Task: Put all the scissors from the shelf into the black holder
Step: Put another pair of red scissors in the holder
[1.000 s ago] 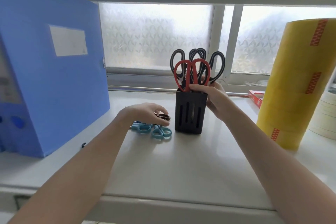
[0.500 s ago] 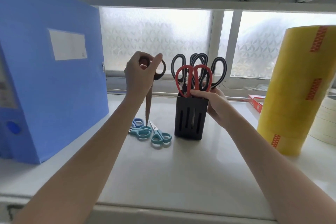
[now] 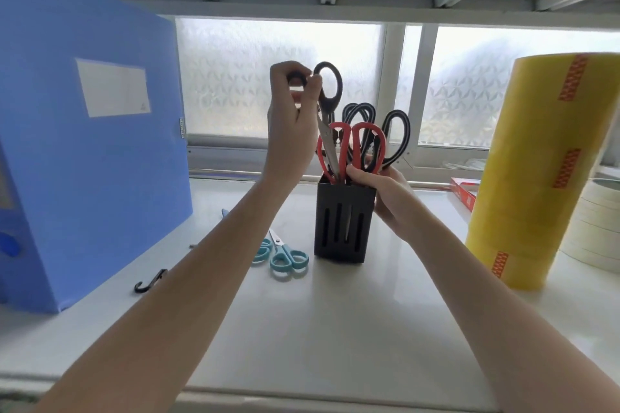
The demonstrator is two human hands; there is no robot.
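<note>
Scissors with light blue handles [image 3: 288,256] lie flat on the white shelf [image 3: 318,329], just left of the black holder [image 3: 342,228]. A second light blue pair [image 3: 260,250] lies beside them, partly hidden by the left arm. A small black hook [image 3: 150,282] lies farther left, near the big blue file box [image 3: 84,131].

The right hand [image 3: 385,193] wraps around the top right side of the holder and holds it. Red-handled scissors [image 3: 352,147] and black-handled scissors [image 3: 392,134] stand in the holder with their handles up.

The left hand [image 3: 290,117] is above the holder. Its fingers pinch the handle of the black-handled scissors with silver blades [image 3: 327,104]. The blades point down, and the tip goes into the top of the holder.

A tall stack of yellow tape rolls [image 3: 543,171] stands to the right. The white label [image 3: 112,87] on the file box has a tiny mark too small to read.
</note>
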